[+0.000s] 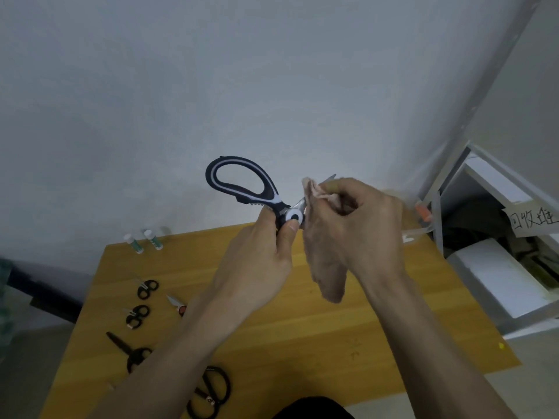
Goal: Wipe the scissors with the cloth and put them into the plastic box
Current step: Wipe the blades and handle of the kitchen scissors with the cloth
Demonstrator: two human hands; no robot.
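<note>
Raised above the table, my left hand [260, 255] grips large kitchen scissors [242, 184] with black-and-white handles near the pivot, thumb just below the round white pivot cap. The handle loop points up and left. My right hand [360, 219] pinches a pale pink cloth [325, 264] around the blades, whose tip pokes out above the fingers. The rest of the cloth hangs down below my right hand. A clear plastic box [414, 235] shows partly behind my right hand at the table's far right edge.
The yellow wooden table [332, 343] holds several smaller scissors along its left side, among them black ones [147, 288] and a large black pair [211, 391] at the front. Two white-and-green tubes [143, 241] stand at the far left corner. A metal shelf [499, 252] stands right.
</note>
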